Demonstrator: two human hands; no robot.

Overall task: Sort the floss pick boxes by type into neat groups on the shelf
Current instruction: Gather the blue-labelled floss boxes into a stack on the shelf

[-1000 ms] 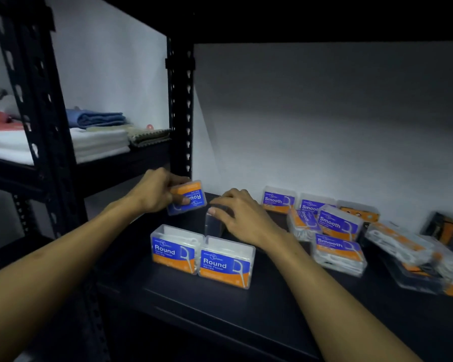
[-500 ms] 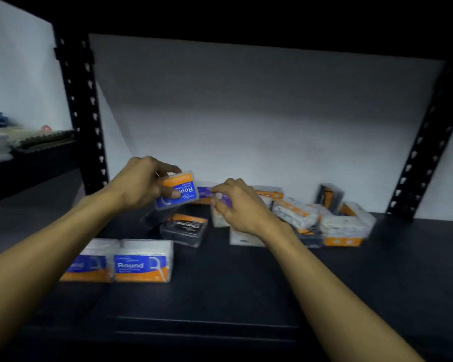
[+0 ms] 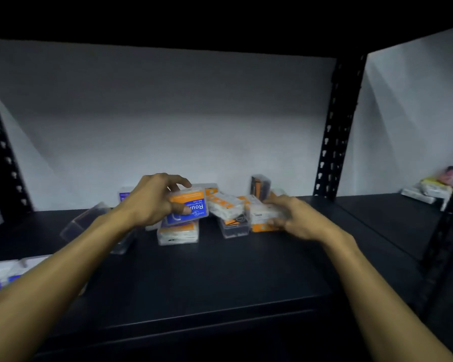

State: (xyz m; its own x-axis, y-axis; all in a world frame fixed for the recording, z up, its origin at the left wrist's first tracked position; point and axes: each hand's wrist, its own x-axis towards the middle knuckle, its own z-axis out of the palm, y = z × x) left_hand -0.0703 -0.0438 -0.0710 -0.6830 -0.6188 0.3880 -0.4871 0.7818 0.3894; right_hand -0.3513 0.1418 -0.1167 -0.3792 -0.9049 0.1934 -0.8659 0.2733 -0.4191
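My left hand (image 3: 152, 202) grips a blue-and-orange "Round" floss pick box (image 3: 190, 206), held upside down above the dark shelf (image 3: 220, 278). My right hand (image 3: 296, 218) rests its fingers on a white-and-orange box (image 3: 262, 218) at the right end of a jumbled pile; whether it grips it is blurred. The pile holds a clear box (image 3: 178, 235) under the held one, a dark-filled box (image 3: 234, 227), a white box (image 3: 225, 205) and an upright dark box (image 3: 260, 186). Two "Round" boxes (image 3: 3, 275) stand at the far left edge, partly hidden by my forearm.
A clear box (image 3: 89, 223) lies tilted left of the pile. Black perforated uprights stand at the back right (image 3: 335, 131) and at the left (image 3: 3, 147). On the neighbouring shelf to the right lie pale packets (image 3: 429, 189). A white wall closes the back.
The view has swung right, so the "Round" pair slid to the left edge. My right hand moved from the pile's middle to its right end. My left hand still holds the "Round" box.
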